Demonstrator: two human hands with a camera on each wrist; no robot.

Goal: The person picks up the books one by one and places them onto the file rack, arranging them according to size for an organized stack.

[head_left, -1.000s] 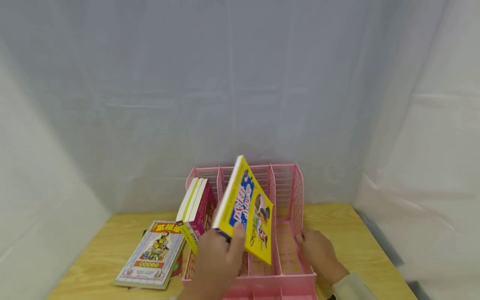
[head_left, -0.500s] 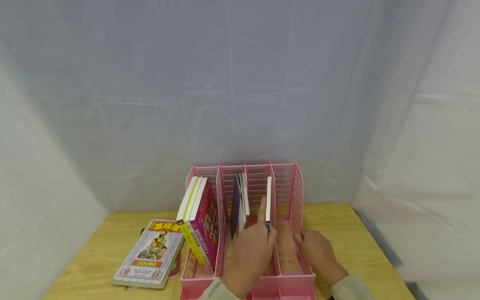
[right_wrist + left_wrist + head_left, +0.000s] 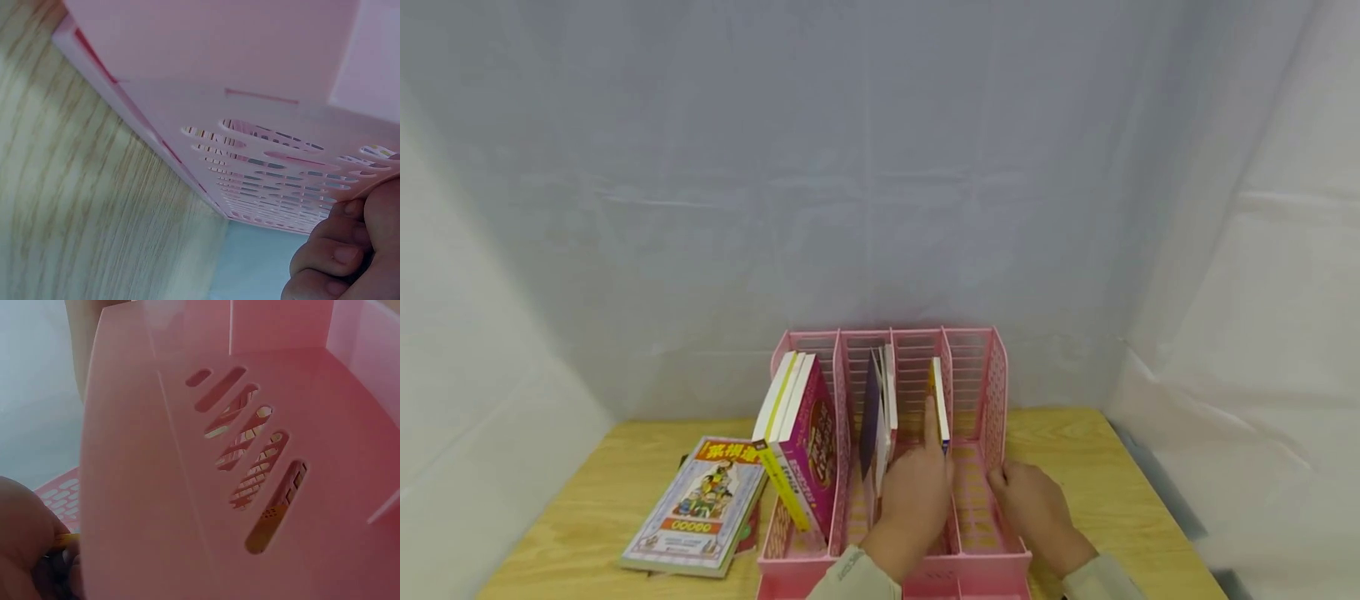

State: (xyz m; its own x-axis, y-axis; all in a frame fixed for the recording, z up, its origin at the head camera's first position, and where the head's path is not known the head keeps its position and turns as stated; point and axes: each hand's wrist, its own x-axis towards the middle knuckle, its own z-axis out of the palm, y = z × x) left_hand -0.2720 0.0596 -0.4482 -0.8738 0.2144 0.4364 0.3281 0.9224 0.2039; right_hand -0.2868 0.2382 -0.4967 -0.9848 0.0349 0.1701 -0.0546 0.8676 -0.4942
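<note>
In the head view my left hand [image 3: 917, 492] reaches into the third compartment of a pink desktop book organizer [image 3: 977, 568]. It pinches a thin yellow book [image 3: 942, 408] that stands upright near the right divider. The index finger lies along the book's left face, and the thumb is on the other side. A sliver of yellow shows beside the left hand [image 3: 22, 544] in the left wrist view. My right hand [image 3: 1037, 508] grips the organizer's right side wall. Curled fingers [image 3: 337, 250] show at that perforated wall in the right wrist view.
Two thick books, the right one magenta [image 3: 820, 442], lean in the leftmost compartment. Thin books with a dark cover [image 3: 870, 412] stand in the second. A comic-style book [image 3: 700, 508] lies on top of others on the wooden table [image 3: 580, 517], left of the organizer.
The yellow book, tilted above the organizer a second ago, went down into the third compartment with my left hand. It has since tipped slightly. My right hand stayed at the side wall.
</note>
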